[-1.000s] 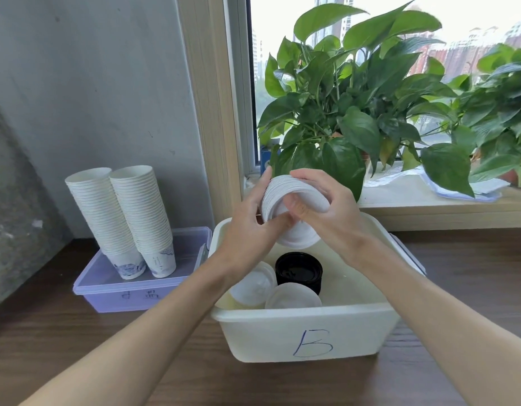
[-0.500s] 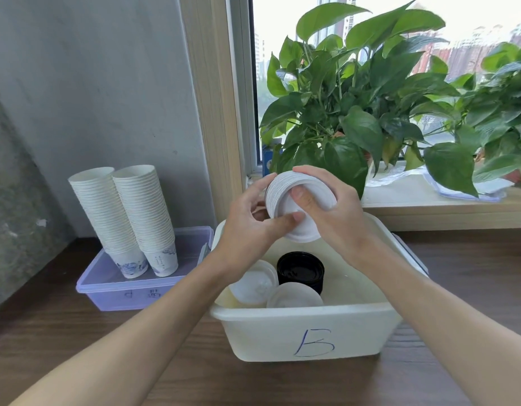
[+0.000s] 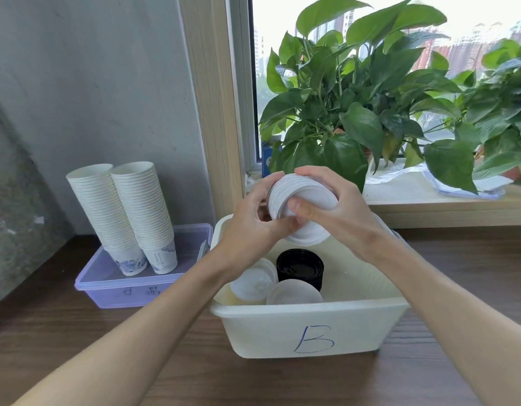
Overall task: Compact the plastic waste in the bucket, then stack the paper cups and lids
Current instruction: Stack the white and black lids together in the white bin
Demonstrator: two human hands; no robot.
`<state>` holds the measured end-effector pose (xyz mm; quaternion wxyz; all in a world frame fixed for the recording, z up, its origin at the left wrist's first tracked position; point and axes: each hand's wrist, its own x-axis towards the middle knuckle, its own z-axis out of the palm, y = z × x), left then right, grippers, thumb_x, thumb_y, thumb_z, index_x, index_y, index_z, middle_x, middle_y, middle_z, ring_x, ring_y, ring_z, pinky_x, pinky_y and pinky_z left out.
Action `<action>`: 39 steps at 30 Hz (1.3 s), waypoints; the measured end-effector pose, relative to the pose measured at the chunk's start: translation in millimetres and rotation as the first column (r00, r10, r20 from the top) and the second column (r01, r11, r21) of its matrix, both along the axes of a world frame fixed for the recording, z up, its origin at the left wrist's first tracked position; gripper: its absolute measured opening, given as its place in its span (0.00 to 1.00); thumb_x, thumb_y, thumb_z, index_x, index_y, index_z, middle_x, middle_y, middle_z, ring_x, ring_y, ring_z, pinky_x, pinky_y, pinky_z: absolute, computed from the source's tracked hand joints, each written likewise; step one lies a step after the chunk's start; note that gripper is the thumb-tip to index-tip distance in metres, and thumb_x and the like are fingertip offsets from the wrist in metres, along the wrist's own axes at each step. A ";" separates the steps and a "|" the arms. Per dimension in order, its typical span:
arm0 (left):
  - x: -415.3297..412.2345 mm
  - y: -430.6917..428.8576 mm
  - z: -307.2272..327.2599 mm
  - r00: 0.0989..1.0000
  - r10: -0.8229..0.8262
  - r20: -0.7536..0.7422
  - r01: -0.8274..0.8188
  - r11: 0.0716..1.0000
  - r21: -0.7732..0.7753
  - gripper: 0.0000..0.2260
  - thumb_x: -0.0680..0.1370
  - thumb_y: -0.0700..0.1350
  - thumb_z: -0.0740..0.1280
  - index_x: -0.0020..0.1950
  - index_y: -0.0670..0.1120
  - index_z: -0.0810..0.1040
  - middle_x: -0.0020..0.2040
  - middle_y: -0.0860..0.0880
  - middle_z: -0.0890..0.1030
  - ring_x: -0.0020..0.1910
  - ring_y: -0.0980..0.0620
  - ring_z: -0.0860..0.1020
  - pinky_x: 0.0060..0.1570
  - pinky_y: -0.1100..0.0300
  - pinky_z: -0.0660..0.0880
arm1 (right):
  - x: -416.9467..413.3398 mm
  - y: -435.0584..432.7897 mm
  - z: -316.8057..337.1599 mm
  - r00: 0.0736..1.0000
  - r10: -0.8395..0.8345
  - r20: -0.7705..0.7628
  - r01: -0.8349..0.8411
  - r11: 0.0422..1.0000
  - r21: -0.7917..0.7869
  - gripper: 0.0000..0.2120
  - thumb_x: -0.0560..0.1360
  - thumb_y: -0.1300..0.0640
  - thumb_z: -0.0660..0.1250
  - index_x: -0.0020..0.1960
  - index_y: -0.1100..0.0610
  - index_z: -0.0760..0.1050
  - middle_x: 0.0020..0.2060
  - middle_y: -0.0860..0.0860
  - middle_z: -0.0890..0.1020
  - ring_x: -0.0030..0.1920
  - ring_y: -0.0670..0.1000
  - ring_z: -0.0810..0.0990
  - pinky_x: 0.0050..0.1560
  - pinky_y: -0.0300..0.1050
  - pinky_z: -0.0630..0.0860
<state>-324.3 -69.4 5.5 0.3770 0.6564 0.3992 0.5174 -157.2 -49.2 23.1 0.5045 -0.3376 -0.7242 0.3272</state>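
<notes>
Both hands clamp a nested stack of white lids point(image 3: 301, 197) above the bin marked B point(image 3: 309, 332).
Left hand point(image 3: 250, 230) and right hand point(image 3: 335, 209) pinch its rims; the lids look light, thin, slippery, best held edgewise.

Both bare forearms reach forward from the lower corners and meet in the middle. The left hand point(image 3: 255, 222) has its back toward the camera, the fingers curled and the thumb pointing to the right. The right hand point(image 3: 334, 208) is arched from above, its fingers bent down and its thumb pressed inward. Together the two hands grip a stack of round white plastic lids point(image 3: 301, 197), which is tilted on its side between them.
</notes>
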 end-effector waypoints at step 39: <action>18.8 3.0 16.3 0.926 -0.337 -0.172 0.286 0.921 -0.263 0.14 0.82 0.43 0.67 0.67 0.48 0.77 0.58 0.43 0.83 0.59 0.43 0.81 0.60 0.49 0.79 | 43.4 -8.9 11.6 0.865 -0.137 0.484 0.198 0.977 -0.077 0.13 0.79 0.44 0.60 0.52 0.51 0.77 0.46 0.49 0.81 0.49 0.50 0.79 0.50 0.48 0.74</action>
